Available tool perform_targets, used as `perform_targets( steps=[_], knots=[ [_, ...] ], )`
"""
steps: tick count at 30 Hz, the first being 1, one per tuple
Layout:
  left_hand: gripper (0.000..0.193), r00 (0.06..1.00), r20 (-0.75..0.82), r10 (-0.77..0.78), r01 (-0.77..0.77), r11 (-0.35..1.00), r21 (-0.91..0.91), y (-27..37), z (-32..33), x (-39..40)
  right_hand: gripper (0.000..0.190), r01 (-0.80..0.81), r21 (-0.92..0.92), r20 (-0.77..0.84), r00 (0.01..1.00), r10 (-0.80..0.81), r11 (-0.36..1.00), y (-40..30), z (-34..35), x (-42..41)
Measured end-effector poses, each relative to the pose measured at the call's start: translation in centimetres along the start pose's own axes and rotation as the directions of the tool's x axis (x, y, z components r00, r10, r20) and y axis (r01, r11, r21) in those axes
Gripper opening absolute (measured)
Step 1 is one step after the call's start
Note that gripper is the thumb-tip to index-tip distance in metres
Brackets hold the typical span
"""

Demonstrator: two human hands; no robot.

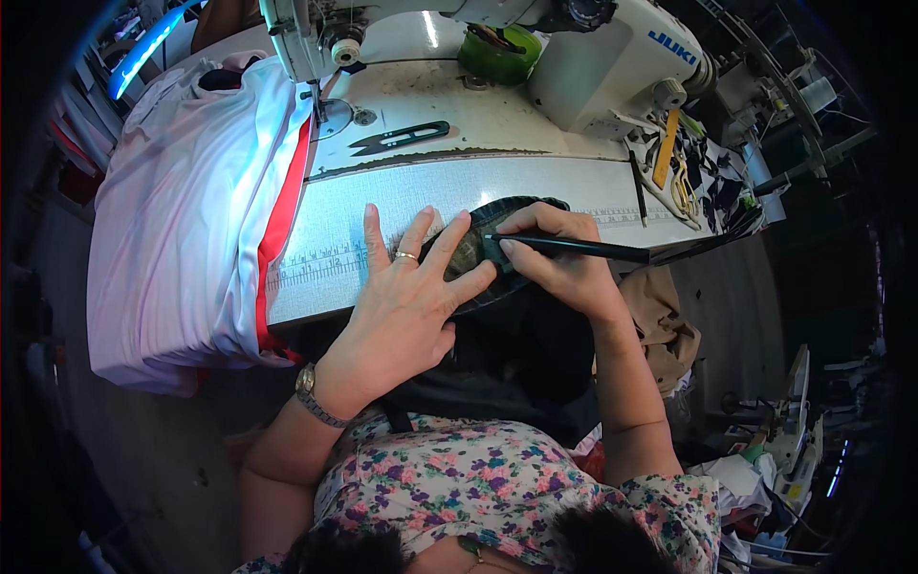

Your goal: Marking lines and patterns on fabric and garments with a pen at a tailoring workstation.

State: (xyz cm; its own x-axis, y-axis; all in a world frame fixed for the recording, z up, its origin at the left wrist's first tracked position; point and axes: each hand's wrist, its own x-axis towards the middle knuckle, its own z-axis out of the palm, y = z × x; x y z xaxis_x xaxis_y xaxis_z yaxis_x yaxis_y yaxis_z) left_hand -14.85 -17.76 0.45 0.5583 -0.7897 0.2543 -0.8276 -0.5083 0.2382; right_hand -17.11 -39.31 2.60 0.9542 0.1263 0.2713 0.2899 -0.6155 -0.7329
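Note:
A dark garment (502, 344) hangs over the table's front edge into my lap, its waistband-like end (465, 252) lying on the table with a greenish-brown lining showing. My left hand (409, 294) rests on that end with its fingers spread, pressing it down, a ring and a wristwatch on it. In my right hand (556, 251) is a black pen-like marker (588, 247), pinched near its pale tip. The tip points left and is at the cloth; whether it touches I cannot tell. Beyond both hands lie green-handled thread snips (401, 138) on the machine bed.
A Juki sewing machine (609, 64) stands at the back. White fabric with a red edge (193, 215) covers the table's left side. A green bowl (500, 54), a yellow ruler (667, 149), a dark pencil-like stick (637, 188) and scraps (717, 172) lie around. Printed measuring tapes (323, 264) run along the tabletop.

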Motion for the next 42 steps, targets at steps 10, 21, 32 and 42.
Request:
perform_targets(
  steps=[10,21,32,42],
  knots=[
    [0.065,1.000,-0.012,-0.024,0.024,1.000,0.003,0.21,0.19,-0.02,0.013,-0.083,0.050,0.015,0.997,0.082,0.995,0.12,0.33,0.50],
    [0.063,0.999,-0.041,-0.030,0.030,0.999,0.020,0.27,0.40,-0.02,0.013,-0.066,0.022,0.015,0.998,0.065,0.998,0.14,0.42,0.62],
    [0.061,0.998,-0.051,-0.024,0.024,1.000,0.014,0.25,0.44,-0.03,0.012,-0.067,0.083,-0.058,0.996,0.072,0.994,0.37,0.62,0.54],
    [0.060,0.998,-0.050,-0.027,0.028,1.000,0.007,0.25,0.58,-0.07,0.013,-0.080,0.082,-0.006,0.997,0.081,0.993,0.27,0.78,0.54]
  ],
)
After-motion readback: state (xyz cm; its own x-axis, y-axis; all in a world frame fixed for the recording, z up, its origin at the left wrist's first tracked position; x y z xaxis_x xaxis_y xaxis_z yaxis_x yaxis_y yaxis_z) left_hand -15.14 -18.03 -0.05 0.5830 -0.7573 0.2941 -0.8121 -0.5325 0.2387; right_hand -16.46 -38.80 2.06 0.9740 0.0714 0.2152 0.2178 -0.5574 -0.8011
